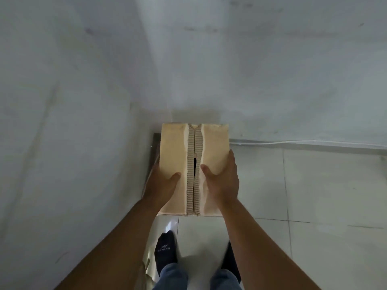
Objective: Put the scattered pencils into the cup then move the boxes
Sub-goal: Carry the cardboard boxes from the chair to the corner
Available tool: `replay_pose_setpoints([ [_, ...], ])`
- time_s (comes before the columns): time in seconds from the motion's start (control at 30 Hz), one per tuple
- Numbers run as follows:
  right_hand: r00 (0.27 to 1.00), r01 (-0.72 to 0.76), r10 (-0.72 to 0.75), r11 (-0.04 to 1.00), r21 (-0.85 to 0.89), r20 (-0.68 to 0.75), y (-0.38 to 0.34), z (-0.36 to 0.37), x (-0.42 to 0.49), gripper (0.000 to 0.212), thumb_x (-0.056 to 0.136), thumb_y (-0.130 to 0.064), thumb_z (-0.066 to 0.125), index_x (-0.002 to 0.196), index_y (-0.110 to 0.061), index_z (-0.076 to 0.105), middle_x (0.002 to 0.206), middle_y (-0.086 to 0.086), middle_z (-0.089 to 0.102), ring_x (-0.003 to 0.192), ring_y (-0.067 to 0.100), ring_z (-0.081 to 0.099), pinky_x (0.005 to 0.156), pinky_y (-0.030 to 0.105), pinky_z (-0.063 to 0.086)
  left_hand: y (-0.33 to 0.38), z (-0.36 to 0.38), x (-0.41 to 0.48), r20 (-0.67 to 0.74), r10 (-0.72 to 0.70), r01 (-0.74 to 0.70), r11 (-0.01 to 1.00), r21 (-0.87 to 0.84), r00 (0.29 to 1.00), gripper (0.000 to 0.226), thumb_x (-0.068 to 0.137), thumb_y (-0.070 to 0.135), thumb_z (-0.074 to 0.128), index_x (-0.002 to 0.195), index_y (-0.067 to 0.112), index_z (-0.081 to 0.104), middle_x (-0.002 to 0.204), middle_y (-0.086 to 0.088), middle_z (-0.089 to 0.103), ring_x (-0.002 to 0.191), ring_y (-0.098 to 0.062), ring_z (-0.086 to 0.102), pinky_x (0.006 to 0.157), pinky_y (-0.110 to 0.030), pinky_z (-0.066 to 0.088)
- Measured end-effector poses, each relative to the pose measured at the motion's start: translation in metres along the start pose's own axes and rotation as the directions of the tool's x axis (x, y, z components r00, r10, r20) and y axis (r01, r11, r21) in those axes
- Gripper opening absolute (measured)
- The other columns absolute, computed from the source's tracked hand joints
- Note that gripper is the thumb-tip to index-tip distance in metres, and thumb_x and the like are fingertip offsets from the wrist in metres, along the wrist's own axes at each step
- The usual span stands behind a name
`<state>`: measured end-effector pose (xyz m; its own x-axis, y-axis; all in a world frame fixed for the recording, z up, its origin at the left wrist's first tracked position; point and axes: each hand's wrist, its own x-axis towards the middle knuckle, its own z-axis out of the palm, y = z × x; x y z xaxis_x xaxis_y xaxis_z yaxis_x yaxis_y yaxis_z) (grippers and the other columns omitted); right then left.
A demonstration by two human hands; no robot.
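Note:
A tan cardboard box [173, 147] with closed flaps and a torn strip down its middle is held in front of me, in the corner of the room. My left hand [161, 183] grips its left side, thumb lying on the top. My right hand [222, 178] grips the right side, thumb on top near the centre seam, fingers wrapped round the edge. Whether the box touches the floor or hangs above it I cannot tell. No pencils or cup are in view.
White walls meet in a corner just behind the box. A dark strip [154, 155] shows along the box's left side against the wall. Pale floor tiles [324, 185] spread to the right. My feet in dark socks [165, 250] stand just below the box.

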<state>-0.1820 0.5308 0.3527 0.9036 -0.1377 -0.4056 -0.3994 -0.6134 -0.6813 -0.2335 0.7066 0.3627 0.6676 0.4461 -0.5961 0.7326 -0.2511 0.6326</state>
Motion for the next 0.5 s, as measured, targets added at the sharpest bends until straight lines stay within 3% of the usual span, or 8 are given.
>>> replay_pose_setpoints([
  [0.07,1.0,-0.015,0.015,1.0,0.011,0.012,0.02,0.022,0.02,0.104,0.084,-0.054,0.077,0.162,-0.03,0.012,0.157,-0.002,0.041,0.138,0.026,0.05,0.109,0.042,0.043,-0.014,0.012,0.026,0.018,-0.004,0.004,1.0,0.004,1.0,0.064,0.093,0.022,0.072,0.148,0.021,0.038,0.129,0.005,0.054,0.116,-0.02,0.056,0.1,-0.042,0.047],
  [0.23,0.999,-0.029,0.029,1.0,0.009,0.026,0.055,0.062,0.054,0.104,0.085,-0.052,0.076,0.163,-0.029,0.011,0.158,0.0,0.04,0.14,0.027,0.047,0.111,0.043,0.041,-0.046,0.034,0.078,0.042,-0.025,0.025,1.0,0.012,0.999,0.061,0.091,0.025,0.073,0.142,0.024,0.042,0.136,-0.001,0.057,0.127,-0.03,0.058,0.106,-0.055,0.051],
  [0.5,0.999,-0.034,0.034,0.999,-0.014,0.01,0.059,0.08,0.061,0.106,0.084,-0.057,0.072,0.161,-0.035,0.003,0.16,-0.002,0.033,0.139,0.03,0.046,0.109,0.053,0.046,-0.053,0.041,0.094,0.0,-0.034,0.034,0.999,0.011,0.999,0.069,0.092,0.025,0.075,0.148,0.017,0.035,0.146,-0.007,0.051,0.134,-0.032,0.052,0.111,-0.052,0.046],
])
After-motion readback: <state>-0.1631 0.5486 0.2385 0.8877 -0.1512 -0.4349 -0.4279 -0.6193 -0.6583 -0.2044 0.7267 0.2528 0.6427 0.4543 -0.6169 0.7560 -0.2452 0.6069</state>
